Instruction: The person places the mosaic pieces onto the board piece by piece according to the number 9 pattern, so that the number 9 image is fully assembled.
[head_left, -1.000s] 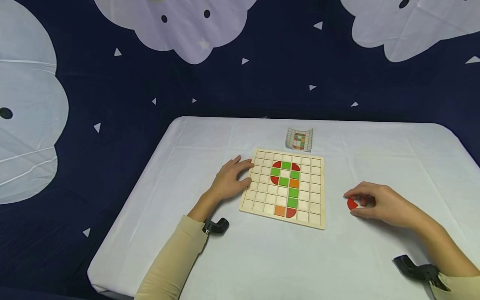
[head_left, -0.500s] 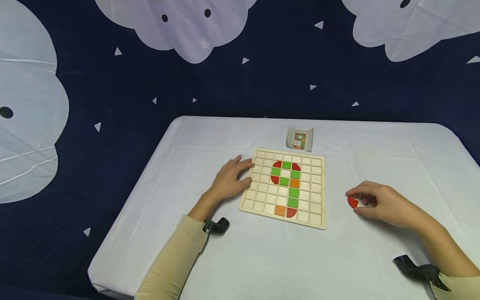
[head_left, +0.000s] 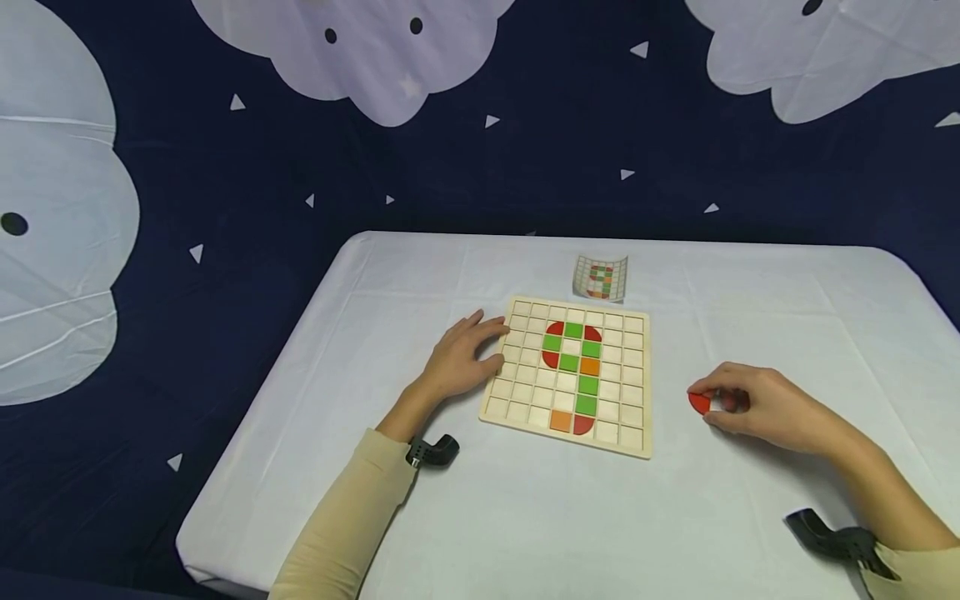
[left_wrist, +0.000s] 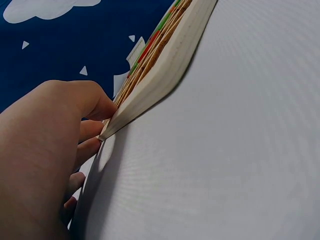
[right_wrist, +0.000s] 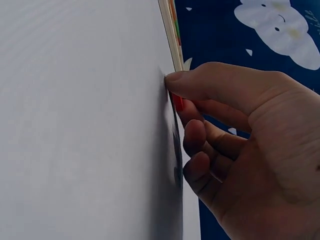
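In the head view a wooden grid board (head_left: 628, 412) lies on the white table. Red quarter-round, green square and orange square tiles fill some of its cells, in a shape like a 9. My left hand (head_left: 461, 358) rests at the board's left edge, thumb and index finger spread apart and touching the rim. In the left wrist view, the thumb lies against the pale board edge (left_wrist: 165, 75). To the right of the board, my right hand (head_left: 772, 412) pinches a red quarter-round tile (head_left: 699, 403) between thumb and fingers. The right wrist view shows only a sliver of this red tile (right_wrist: 178, 102).
A small curled pattern card (head_left: 600, 279) lies just behind the board, printed with a similar coloured figure on a grid. Behind the white table (head_left: 750, 283) hangs a dark blue cloth (head_left: 555, 167) with clouds and triangles.
The red tile has turned and shifted slightly to the left within my right fingers. My left hand and the board stay in place.
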